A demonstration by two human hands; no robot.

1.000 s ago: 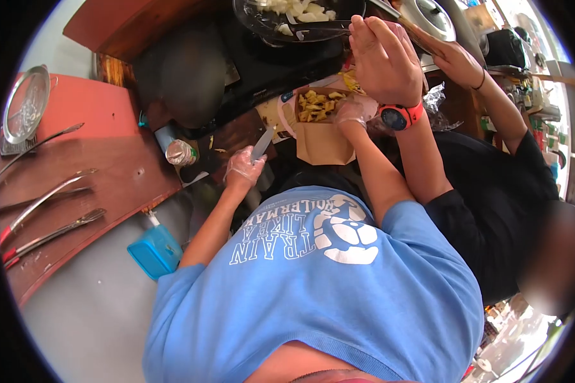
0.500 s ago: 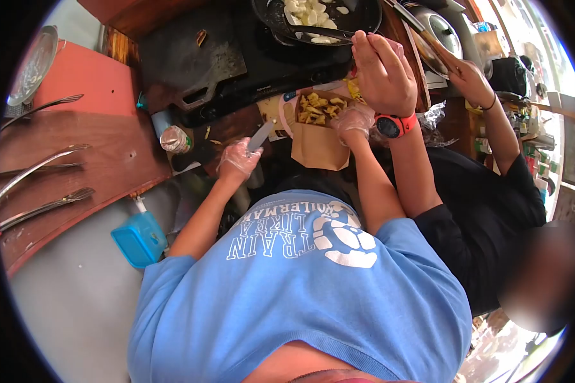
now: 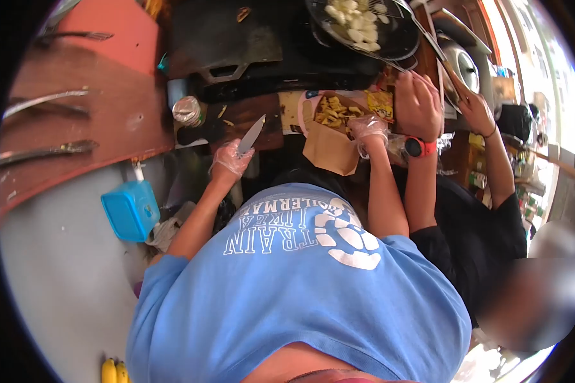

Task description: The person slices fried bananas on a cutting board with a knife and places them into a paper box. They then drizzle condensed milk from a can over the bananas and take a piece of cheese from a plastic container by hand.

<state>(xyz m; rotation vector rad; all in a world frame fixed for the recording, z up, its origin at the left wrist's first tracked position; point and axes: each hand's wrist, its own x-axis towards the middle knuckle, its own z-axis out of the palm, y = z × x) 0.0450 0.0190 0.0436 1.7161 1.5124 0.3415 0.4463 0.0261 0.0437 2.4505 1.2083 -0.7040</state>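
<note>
My left hand (image 3: pixel 234 159), in a clear plastic glove, is closed on a knife (image 3: pixel 253 135) whose blade points up and right. Beside the blade lies a dark cutting board (image 3: pixel 265 110) with small yellowish scraps. My right hand (image 3: pixel 369 129), also gloved, has its fingers curled at the right edge of an open cardboard box (image 3: pixel 331 148); whether they grip the box or a piece inside is hidden. Browned, yellowish pieces (image 3: pixel 336 112) fill the box. A foil-topped jar (image 3: pixel 187 111) stands left of the board.
At right, a co-worker's hand (image 3: pixel 418 105) with a red watch is by a pan (image 3: pixel 399 35) of pale slices; their other hand (image 3: pixel 478 113) holds a long utensil. A black stove (image 3: pixel 300 76) lies behind the board. Metal utensils (image 3: pixel 51 150) lie left; a blue container (image 3: pixel 131 210) is below.
The view has shifted, so most things sit elsewhere in the frame. The co-worker's near hand is now below the pan's edge, and the pan looks tilted. My hands keep their places by knife and box.
</note>
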